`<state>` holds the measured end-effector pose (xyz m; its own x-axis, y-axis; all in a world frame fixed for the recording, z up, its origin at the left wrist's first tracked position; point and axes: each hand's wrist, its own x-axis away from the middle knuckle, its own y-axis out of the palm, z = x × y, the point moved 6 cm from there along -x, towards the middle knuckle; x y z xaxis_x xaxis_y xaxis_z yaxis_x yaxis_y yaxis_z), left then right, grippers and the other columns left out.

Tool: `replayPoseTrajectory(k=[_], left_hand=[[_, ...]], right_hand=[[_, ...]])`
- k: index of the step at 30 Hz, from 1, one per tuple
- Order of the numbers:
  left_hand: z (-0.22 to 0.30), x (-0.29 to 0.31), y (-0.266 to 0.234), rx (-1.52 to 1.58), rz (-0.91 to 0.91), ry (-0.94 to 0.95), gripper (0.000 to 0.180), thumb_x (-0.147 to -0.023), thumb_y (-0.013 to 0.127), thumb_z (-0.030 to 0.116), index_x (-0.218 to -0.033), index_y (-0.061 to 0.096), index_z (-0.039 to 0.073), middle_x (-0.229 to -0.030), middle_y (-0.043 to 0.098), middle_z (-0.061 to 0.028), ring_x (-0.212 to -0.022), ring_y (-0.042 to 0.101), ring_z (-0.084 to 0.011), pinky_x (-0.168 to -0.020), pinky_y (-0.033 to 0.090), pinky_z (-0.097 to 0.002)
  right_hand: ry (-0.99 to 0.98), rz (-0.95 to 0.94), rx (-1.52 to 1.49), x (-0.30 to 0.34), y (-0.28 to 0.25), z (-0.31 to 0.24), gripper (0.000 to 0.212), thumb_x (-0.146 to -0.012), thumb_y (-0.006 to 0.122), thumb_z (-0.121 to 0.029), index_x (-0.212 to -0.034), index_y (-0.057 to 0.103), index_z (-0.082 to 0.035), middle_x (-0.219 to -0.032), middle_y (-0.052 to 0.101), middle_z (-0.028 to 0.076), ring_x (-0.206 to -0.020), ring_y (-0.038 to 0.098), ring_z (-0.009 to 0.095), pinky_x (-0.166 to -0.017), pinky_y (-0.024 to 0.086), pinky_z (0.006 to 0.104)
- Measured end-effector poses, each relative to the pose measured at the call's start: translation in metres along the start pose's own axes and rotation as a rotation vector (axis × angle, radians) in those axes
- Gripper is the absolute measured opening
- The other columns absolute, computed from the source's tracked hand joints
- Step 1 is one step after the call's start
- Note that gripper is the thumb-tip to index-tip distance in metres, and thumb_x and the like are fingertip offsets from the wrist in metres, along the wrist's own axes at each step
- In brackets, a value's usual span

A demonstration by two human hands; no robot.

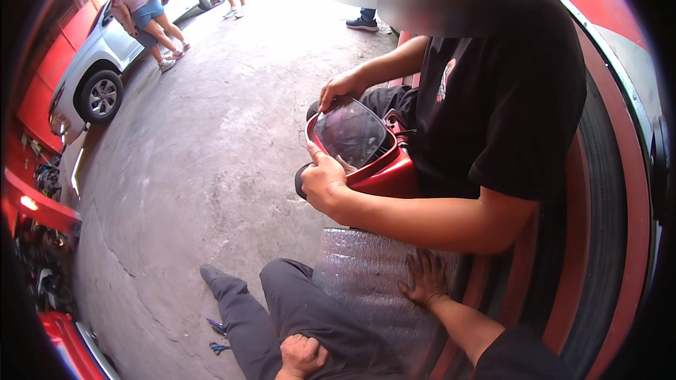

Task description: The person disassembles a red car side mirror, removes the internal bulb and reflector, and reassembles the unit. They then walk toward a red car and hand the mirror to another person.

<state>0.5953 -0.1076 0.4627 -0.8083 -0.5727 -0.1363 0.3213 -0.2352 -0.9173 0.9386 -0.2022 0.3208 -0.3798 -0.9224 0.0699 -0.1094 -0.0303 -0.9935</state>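
Observation:
Curled into a fist, my left hand (303,357) rests on the thigh of my dark trousers (296,302); no object shows in it. My right hand (426,279) lies open with fingers spread, its palm down on a silver foil-covered mat (359,257) beside me. Next to me a co-worker in a black shirt holds a red car side mirror (384,177) with both hands on the lap. Its dark mirror glass (348,134) faces up, tilted in the housing, with a gap along the near right side. Neither of my hands touches the mirror.
Blue-handled scissors (219,347) and a purple tool (216,326) lie on the concrete floor (183,190) by my leg. A red slatted bench (486,288) runs under the mat. At the far left stands a silver car (105,63), with people nearby.

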Motion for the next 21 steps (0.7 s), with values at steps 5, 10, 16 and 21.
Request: replayPoseTrajectory(k=[5, 10, 16, 21], left_hand=[[-0.005, -0.008, 0.013, 0.070, 0.119, -0.016, 0.025, -0.064, 0.071, 0.010, -0.059, 0.046, 0.011, -0.057, 0.049, -0.0073, -0.053, 0.054, -0.0275, -0.052, 0.044, -0.0395], [-0.003, -0.007, 0.011, 0.092, 0.113, 0.001, 0.025, -0.064, 0.071, 0.010, -0.059, 0.047, 0.011, -0.056, 0.049, -0.0071, -0.053, 0.053, -0.0269, -0.052, 0.044, -0.0396], [-0.003, -0.006, 0.011, 0.089, 0.123, 0.020, 0.024, -0.066, 0.071, 0.010, -0.060, 0.048, 0.011, -0.057, 0.049, -0.0072, -0.054, 0.053, -0.0269, -0.053, 0.044, -0.0398], [-0.002, -0.005, 0.008, 0.074, 0.091, 0.005, 0.022, -0.066, 0.071, 0.011, -0.061, 0.049, 0.010, -0.058, 0.050, -0.0075, -0.055, 0.054, -0.0274, -0.054, 0.045, -0.0402]], right_hand=[[0.022, -0.019, -0.020, 0.000, 0.002, 0.004, 0.090, -0.083, 0.061, -0.068, -0.156, 0.043, -0.019, -0.159, 0.029, 0.018, -0.150, 0.023, 0.038, -0.119, 0.017, 0.0646], [0.126, 0.004, -0.062, -0.005, 0.009, 0.006, 0.086, -0.085, 0.061, -0.065, -0.154, 0.044, -0.016, -0.158, 0.031, 0.020, -0.150, 0.023, 0.041, -0.119, 0.017, 0.0664], [0.578, 0.340, -0.631, -0.048, 0.011, -0.006, 0.068, -0.096, 0.063, -0.048, -0.147, 0.048, -0.005, -0.151, 0.045, 0.021, -0.147, 0.032, 0.038, -0.119, 0.024, 0.0544], [0.672, 0.464, -1.119, -0.093, -0.013, -0.026, 0.063, -0.096, 0.065, -0.046, -0.142, 0.052, -0.005, -0.144, 0.047, 0.019, -0.137, 0.037, 0.033, -0.113, 0.029, 0.0485]])
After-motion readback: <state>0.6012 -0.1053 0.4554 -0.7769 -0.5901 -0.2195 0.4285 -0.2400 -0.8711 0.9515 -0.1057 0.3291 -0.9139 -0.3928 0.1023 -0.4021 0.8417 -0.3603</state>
